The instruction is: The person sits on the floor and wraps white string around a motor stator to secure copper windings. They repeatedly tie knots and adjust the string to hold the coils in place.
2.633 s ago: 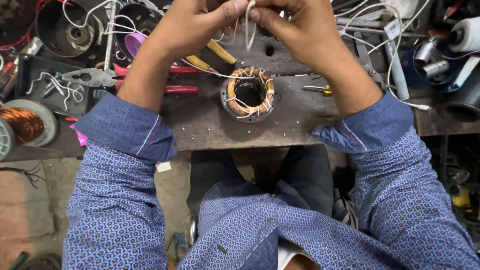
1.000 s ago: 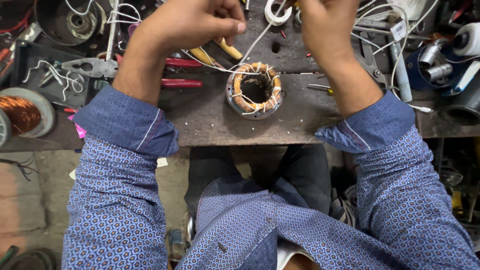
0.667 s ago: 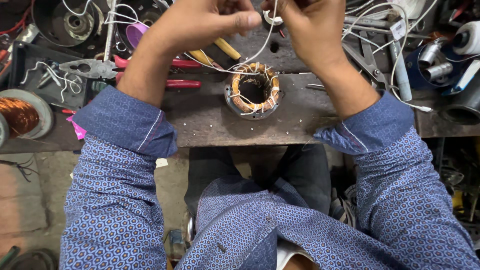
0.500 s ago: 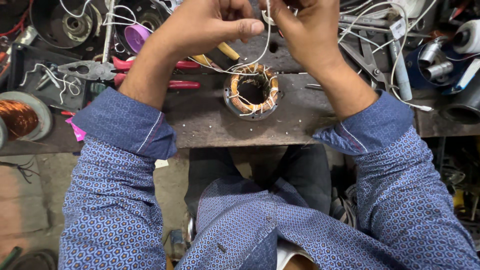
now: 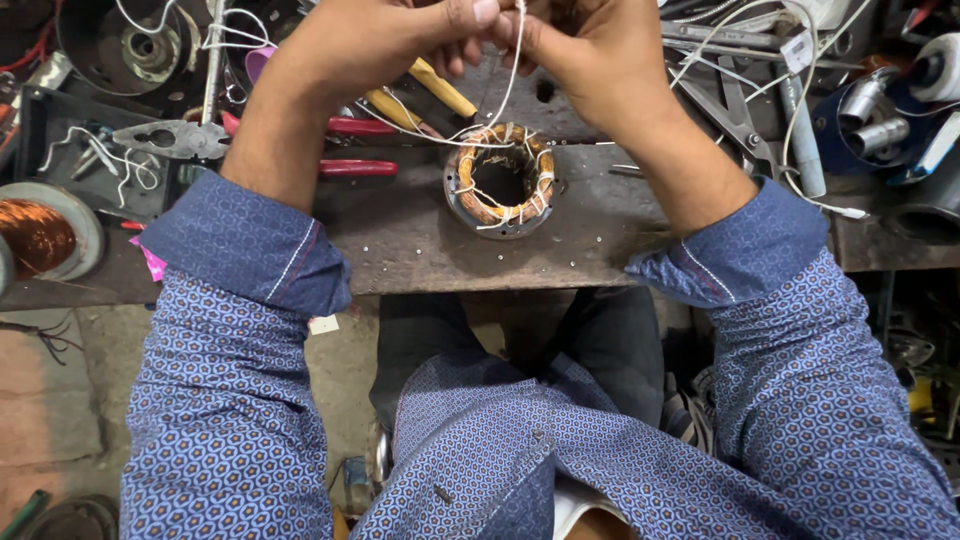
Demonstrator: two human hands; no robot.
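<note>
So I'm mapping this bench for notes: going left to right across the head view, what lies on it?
Copper wire spool → grey pliers → red-handled pliers → wound stator ring under the left hand and right hand → metal tubes.

L hand [image 5: 390, 40] & R hand [image 5: 590, 50] pinching white cord [image 5: 512, 70] above copper-wound stator [image 5: 500, 180], metal bench [image 5: 420, 250]
</note>
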